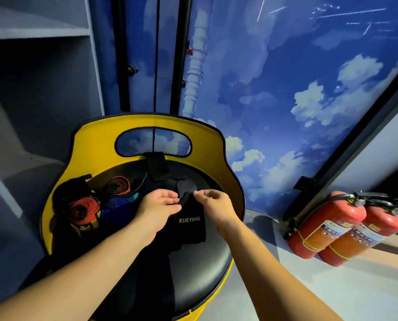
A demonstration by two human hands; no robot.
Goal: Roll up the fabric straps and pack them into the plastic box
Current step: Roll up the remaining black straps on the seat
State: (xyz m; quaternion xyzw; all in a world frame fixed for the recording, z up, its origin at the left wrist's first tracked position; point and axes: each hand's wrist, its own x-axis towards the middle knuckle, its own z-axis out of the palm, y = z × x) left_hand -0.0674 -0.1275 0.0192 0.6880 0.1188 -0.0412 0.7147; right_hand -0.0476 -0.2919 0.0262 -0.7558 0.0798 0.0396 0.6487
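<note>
Pinching the top end of a black fabric strap printed XUEYING (191, 224), both hands meet over a round black seat with a curved yellow backrest (225, 258). The left hand (157, 205) and the right hand (213, 206) each curl fingers and thumb onto that end, level with one another and equally near. The strap's long axis runs from the fingertips back toward the person, so rolling would likely travel that way. 3 rolled straps, 2 red (84, 210) and 1 blue (117, 205), lie left on the seat. No plastic box is visible. Behind stand a blue cloud-painted wall (297, 89), grey shelves (31, 33) and 2 red fire extinguishers (332, 225).
</note>
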